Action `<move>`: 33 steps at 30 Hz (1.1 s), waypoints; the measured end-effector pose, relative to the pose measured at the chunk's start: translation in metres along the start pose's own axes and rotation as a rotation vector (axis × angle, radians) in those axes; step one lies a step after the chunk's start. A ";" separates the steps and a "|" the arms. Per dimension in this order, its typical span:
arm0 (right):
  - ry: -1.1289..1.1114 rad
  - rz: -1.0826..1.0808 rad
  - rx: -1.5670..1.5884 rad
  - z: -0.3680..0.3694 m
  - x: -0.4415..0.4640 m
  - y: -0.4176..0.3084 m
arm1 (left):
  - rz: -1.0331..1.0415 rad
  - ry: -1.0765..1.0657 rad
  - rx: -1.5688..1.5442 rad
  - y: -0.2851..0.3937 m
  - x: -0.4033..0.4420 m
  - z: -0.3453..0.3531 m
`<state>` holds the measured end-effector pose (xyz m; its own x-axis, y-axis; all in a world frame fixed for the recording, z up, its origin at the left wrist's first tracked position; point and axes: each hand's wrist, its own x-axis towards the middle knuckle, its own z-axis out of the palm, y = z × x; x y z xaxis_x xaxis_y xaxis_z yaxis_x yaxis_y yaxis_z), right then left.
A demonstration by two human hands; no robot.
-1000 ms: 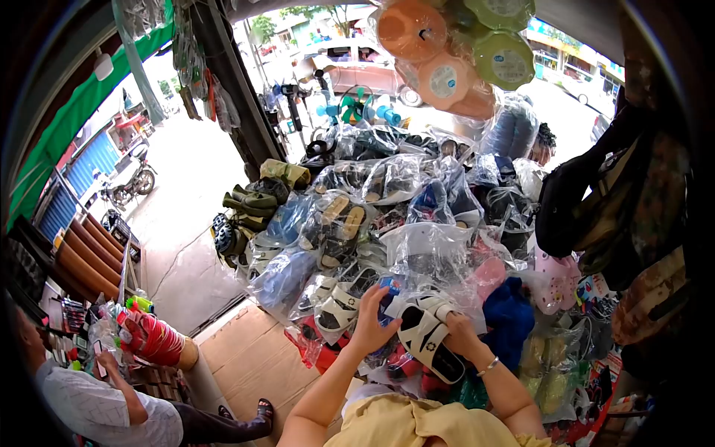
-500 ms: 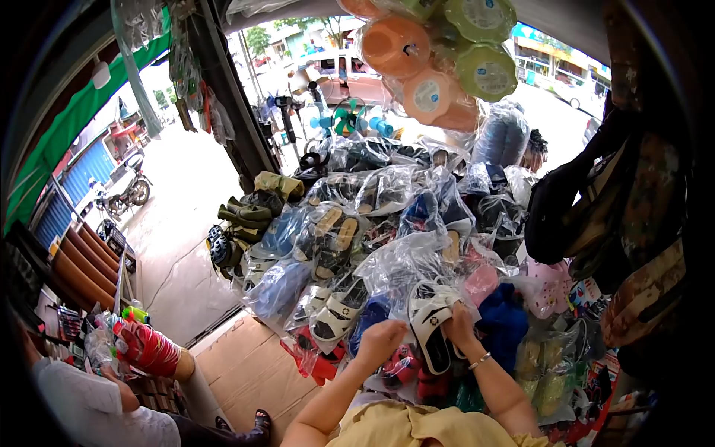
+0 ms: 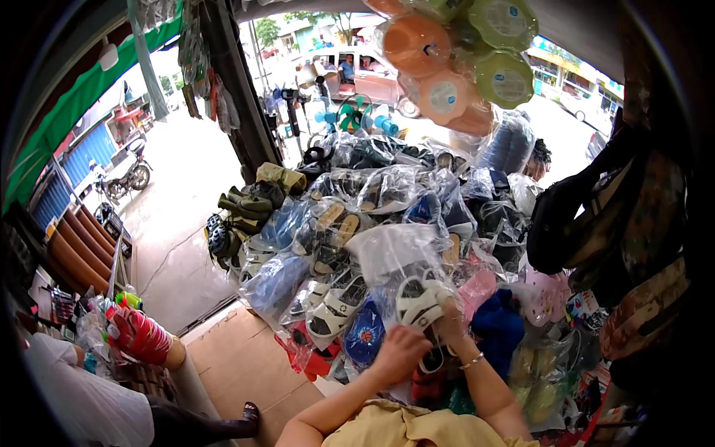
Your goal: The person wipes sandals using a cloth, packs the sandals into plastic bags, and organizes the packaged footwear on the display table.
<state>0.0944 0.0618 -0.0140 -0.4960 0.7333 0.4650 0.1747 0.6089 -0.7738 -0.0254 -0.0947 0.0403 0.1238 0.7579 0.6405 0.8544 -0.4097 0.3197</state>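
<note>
A pair of white slide sandals (image 3: 417,302) with dark insoles is held up over the pile of footwear, toes pointing away from me. My right hand (image 3: 450,326), with a bracelet at the wrist, grips the pair at its right side. My left hand (image 3: 402,354) is at the lower left edge of the sandals with fingers curled; what they pinch is hidden. A clear plastic bag (image 3: 391,249) covers the far end of the sandals and stands up, blurred. Beside my left hand lies a blue sandal (image 3: 365,333), and left of it another bagged white sandal pair (image 3: 331,314).
Bagged footwear is heaped across the display, with pink clogs (image 3: 547,294) at right. Plastic-wrapped orange and green basins (image 3: 447,97) hang overhead, and dark bags (image 3: 573,208) hang at right. A person in a white shirt (image 3: 89,395) stands at lower left near a red roll (image 3: 141,335).
My left hand has moved right and down to the sandals. The sandals have tipped and shifted slightly up and left, and the plastic bag has risen beyond them.
</note>
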 end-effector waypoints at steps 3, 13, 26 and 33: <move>0.007 -0.014 -0.070 -0.016 0.003 0.016 | -0.165 0.225 0.039 -0.010 -0.002 -0.006; -0.028 -0.119 -0.285 -0.038 -0.004 0.015 | -0.109 0.028 -0.153 0.009 0.011 -0.009; 0.062 -0.263 -0.504 -0.010 0.032 0.048 | -0.086 -0.225 -0.529 0.015 -0.002 -0.046; 0.079 -0.508 -0.876 0.075 0.027 0.118 | -0.394 -0.272 -0.361 -0.019 -0.046 -0.022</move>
<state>0.0376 0.1309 -0.1249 -0.6329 0.3246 0.7029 0.5367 0.8383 0.0960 -0.0586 -0.1326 0.0201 -0.0020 0.9709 0.2393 0.6424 -0.1821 0.7444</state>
